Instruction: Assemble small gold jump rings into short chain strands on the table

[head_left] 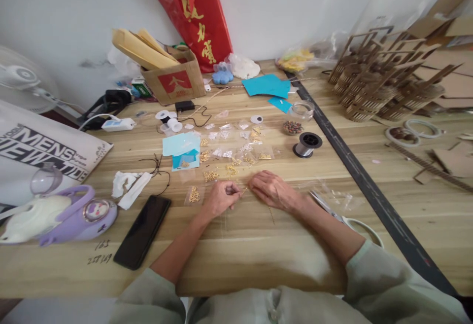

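Note:
My left hand [223, 198] pinches thumb against forefinger at one end of a thin gold beaded strand [245, 190]. Just to its right, my right hand [270, 189] rests low over the table, fingers curled down at the strand's other end; its fingertips are partly hidden. From beneath the right hand a gold tail of the strand [272, 215] trails toward me. Faint clear thread seems to hang below the left hand. Close by lie a small bag of gold beads [194, 195], a pile of gold beads [211, 176] and several bags of silver and gold findings [227, 154].
A wire spool [308, 144] stands right of the hands, near a dish of dark beads [293, 127]. Scissors [345, 219] lie beside my right forearm. Left are a black phone [142, 232], white tissue [131, 188] and a purple bottle [76, 215]. Blue cards [268, 86] lie at the back.

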`<action>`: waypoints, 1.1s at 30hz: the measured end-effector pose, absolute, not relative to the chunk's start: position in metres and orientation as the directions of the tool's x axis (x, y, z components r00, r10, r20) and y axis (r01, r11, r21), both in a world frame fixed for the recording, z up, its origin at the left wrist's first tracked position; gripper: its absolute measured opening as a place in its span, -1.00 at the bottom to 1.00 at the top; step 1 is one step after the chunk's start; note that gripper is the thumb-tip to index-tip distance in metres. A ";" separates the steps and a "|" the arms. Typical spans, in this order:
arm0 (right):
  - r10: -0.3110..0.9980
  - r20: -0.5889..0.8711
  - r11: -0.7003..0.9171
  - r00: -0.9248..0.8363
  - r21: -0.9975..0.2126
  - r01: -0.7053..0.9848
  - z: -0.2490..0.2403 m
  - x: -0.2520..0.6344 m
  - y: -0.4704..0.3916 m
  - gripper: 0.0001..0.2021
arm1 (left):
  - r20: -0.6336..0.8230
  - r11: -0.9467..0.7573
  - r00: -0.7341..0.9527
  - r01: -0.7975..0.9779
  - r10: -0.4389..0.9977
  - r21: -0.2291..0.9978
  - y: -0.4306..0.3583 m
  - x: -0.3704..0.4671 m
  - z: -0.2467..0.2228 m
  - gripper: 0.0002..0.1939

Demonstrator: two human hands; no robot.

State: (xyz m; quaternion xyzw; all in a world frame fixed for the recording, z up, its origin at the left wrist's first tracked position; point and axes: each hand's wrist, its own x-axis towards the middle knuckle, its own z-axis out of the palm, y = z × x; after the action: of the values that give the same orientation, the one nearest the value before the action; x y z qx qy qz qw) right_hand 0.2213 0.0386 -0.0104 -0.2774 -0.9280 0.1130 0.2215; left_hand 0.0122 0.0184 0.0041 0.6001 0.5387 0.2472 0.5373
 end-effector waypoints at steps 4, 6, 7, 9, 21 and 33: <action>0.568 0.342 0.819 -0.749 -0.321 0.475 -0.011 0.222 0.039 -0.82 | -0.290 0.159 0.324 0.375 0.901 0.913 0.019 0.010 0.000 -0.89; 0.571 0.344 0.818 -0.745 -0.318 0.479 -0.011 0.221 0.039 -0.81 | -0.280 0.147 0.319 0.383 0.905 0.912 0.019 0.009 -0.003 -0.89; 0.572 0.346 0.817 -0.744 -0.318 0.481 -0.011 0.221 0.039 -0.81 | -0.277 0.143 0.312 0.390 0.909 0.910 0.018 0.007 -0.003 -0.87; 0.574 0.346 0.816 -0.742 -0.322 0.481 -0.012 0.221 0.039 -0.81 | -0.275 0.135 0.299 0.416 0.914 0.899 0.018 0.005 -0.005 -0.83; 0.568 0.347 0.820 -0.746 -0.308 0.482 -0.011 0.221 0.038 -0.81 | -0.232 -0.023 0.273 0.691 0.934 0.722 0.015 0.003 0.005 -0.84; 0.604 0.352 0.782 -0.715 -0.436 0.446 -0.011 0.220 0.037 -0.86 | -0.191 -0.002 0.270 0.581 0.944 0.814 0.018 0.001 -0.002 -0.79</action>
State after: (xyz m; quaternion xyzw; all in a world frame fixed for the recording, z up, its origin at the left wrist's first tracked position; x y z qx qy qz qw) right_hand 0.2199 0.0374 -0.0114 -0.2877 -0.9118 0.1618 0.2443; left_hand 0.0010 0.0183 -0.0021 0.6747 0.5649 0.2138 0.4242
